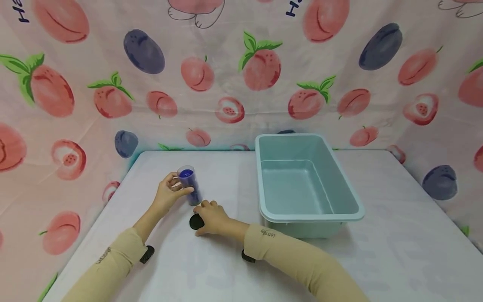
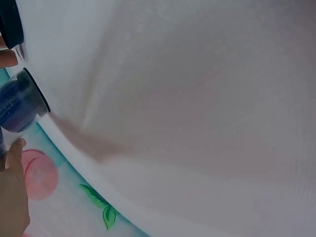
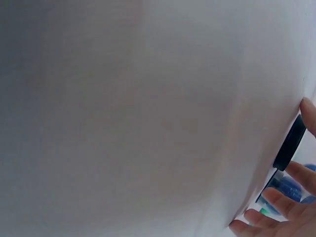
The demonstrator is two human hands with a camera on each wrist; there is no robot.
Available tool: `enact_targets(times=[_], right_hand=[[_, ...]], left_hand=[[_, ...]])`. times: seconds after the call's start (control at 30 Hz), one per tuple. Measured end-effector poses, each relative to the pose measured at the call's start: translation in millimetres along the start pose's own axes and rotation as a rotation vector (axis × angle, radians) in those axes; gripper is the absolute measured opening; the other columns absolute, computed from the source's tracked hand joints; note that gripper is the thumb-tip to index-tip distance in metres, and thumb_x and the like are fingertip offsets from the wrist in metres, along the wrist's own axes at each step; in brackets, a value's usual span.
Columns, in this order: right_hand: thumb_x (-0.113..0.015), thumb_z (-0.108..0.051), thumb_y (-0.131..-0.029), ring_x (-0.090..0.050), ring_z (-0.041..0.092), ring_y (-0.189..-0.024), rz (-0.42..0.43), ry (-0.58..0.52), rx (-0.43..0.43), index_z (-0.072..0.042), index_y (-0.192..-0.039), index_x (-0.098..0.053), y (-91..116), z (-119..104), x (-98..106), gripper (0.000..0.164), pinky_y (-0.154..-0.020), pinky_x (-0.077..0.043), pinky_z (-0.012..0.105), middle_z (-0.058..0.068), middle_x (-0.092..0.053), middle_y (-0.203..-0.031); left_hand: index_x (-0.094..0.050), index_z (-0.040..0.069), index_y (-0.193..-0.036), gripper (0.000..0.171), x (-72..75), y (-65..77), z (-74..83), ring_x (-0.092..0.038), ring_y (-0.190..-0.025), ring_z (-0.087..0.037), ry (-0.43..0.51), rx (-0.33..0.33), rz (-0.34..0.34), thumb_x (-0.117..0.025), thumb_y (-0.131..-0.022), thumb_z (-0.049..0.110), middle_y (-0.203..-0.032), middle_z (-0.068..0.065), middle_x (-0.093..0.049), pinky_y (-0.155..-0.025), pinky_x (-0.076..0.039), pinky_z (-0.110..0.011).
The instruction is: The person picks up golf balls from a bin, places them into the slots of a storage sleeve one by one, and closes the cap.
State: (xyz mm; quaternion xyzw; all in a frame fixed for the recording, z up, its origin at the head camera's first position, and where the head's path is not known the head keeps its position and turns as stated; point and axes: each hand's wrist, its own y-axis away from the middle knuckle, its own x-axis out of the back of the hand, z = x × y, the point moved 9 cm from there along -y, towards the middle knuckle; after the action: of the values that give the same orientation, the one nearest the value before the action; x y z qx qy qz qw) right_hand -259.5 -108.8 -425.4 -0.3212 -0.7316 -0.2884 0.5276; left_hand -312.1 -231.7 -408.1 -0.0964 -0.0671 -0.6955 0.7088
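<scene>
A clear plastic cylinder (image 1: 190, 184) with round blue balls inside stands near the back left of the white table. My left hand (image 1: 168, 196) grips it from the left, thumb in front and fingers behind. Its round top faces up, with a blue ball near the rim. In the left wrist view the cylinder's end (image 2: 34, 94) shows at the left edge. Just in front of it is a round black lid (image 1: 196, 221), held at the rim between the thumb and fingers of my right hand (image 1: 213, 218). The lid (image 3: 290, 143) is close to the tabletop in the right wrist view.
A light blue-green plastic tub (image 1: 311, 219) stands right of my hands, with nothing visible inside. The white table (image 1: 407, 235) ends at a fruit-print cloth (image 1: 228, 84) hanging behind and at both sides. Black wrist devices (image 1: 147, 254) sit below the sleeves.
</scene>
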Motion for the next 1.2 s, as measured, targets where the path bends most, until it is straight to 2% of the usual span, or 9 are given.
enact_targets(times=[0.1, 0.33, 0.47, 0.6, 0.67, 0.8, 0.9, 1.03, 1.2], right_hand=[[-0.077, -0.041, -0.075, -0.053, 0.020, -0.100, 0.016, 0.024, -0.017, -0.018, -0.121, -0.060, -1, 0, 0, 0.054, -0.078, -0.048, 0.031, 0.004, -0.057, -0.114], [-0.077, -0.038, -0.076, -0.055, 0.021, -0.098, 0.021, 0.010, -0.031, -0.016, -0.114, -0.063, -1, 0, 1, 0.046, -0.075, -0.048, 0.031, 0.004, -0.059, -0.110], [-0.077, -0.034, -0.078, -0.058, 0.021, -0.098, 0.050, -0.027, -0.018, -0.011, -0.116, -0.063, -2, 3, 7, 0.047, -0.077, -0.051, 0.030, 0.006, -0.062, -0.110], [-0.077, -0.025, -0.079, -0.062, 0.018, -0.099, 0.062, -0.140, 0.004, -0.003, -0.119, -0.061, -1, 6, 13, 0.048, -0.082, -0.051, 0.024, 0.009, -0.067, -0.111], [-0.076, -0.022, -0.079, -0.063, 0.017, -0.099, 0.064, -0.192, 0.006, -0.001, -0.120, -0.060, 0, 8, 15, 0.048, -0.083, -0.050, 0.023, 0.010, -0.067, -0.113], [-0.076, -0.019, -0.078, -0.061, 0.016, -0.096, 0.100, -0.275, -0.001, 0.000, -0.119, -0.061, 0, 13, 19, 0.047, -0.082, -0.049, 0.022, 0.011, -0.067, -0.111], [-0.077, -0.020, -0.077, -0.059, 0.015, -0.091, 0.137, -0.326, -0.008, 0.000, -0.115, -0.062, 0, 19, 21, 0.045, -0.079, -0.048, 0.022, 0.011, -0.065, -0.106], [-0.078, -0.018, -0.075, -0.057, 0.017, -0.088, 0.176, -0.408, -0.012, 0.001, -0.112, -0.061, 1, 23, 22, 0.045, -0.077, -0.047, 0.022, 0.012, -0.063, -0.103], [-0.077, -0.005, -0.073, -0.055, 0.013, -0.082, 0.232, -0.601, 0.002, 0.003, -0.114, -0.060, 4, 26, 21, 0.046, -0.073, -0.046, 0.018, 0.015, -0.063, -0.103]], left_hand=[[-0.052, 0.024, -0.100, 0.033, -0.5, 0.2, -0.4, -0.061, -0.095, -0.002, 0.005, -0.004, 0.010, -0.074, -0.080, 0.008, -0.111, 0.005, -0.063, -0.079, -0.051, -0.014], [-0.054, 0.017, -0.101, 0.033, -2.5, 1.8, -2.1, -0.062, -0.087, 0.008, 0.071, -0.036, 0.010, -0.073, -0.079, 0.003, -0.092, 0.023, -0.065, -0.078, -0.051, -0.011], [-0.056, 0.002, -0.115, 0.041, 0.3, 2.9, -0.6, -0.060, -0.086, 0.011, -0.007, -0.033, 0.054, -0.075, -0.079, 0.008, -0.106, 0.001, -0.071, -0.078, -0.050, -0.009], [-0.053, -0.004, -0.129, 0.057, 4.9, 4.9, -2.3, -0.062, -0.098, 0.003, -0.103, 0.007, 0.102, -0.076, -0.079, 0.014, -0.124, -0.022, -0.058, -0.080, -0.049, -0.009], [-0.051, -0.004, -0.131, 0.060, 5.3, 5.5, -3.3, -0.061, -0.107, -0.008, -0.114, 0.018, 0.107, -0.075, -0.080, 0.014, -0.128, -0.022, -0.055, -0.081, -0.050, -0.011], [-0.048, -0.003, -0.131, 0.058, 3.9, 5.2, -3.3, -0.059, -0.114, -0.016, -0.095, 0.020, 0.104, -0.074, -0.081, 0.012, -0.131, -0.019, -0.052, -0.082, -0.050, -0.013], [-0.047, -0.003, -0.131, 0.058, 3.2, 3.9, -4.2, -0.059, -0.112, -0.012, -0.077, 0.025, 0.097, -0.073, -0.081, 0.009, -0.132, -0.018, -0.050, -0.083, -0.050, -0.014], [-0.047, -0.003, -0.132, 0.059, 3.7, 2.9, -5.8, -0.058, -0.114, -0.015, -0.079, 0.035, 0.093, -0.073, -0.081, 0.010, -0.133, -0.018, -0.049, -0.084, -0.050, -0.014], [-0.045, -0.004, -0.132, 0.058, 2.8, 4.5, -6.4, -0.057, -0.113, -0.015, -0.042, 0.052, 0.086, -0.072, -0.082, 0.007, -0.134, -0.019, -0.047, -0.084, -0.050, -0.014]])
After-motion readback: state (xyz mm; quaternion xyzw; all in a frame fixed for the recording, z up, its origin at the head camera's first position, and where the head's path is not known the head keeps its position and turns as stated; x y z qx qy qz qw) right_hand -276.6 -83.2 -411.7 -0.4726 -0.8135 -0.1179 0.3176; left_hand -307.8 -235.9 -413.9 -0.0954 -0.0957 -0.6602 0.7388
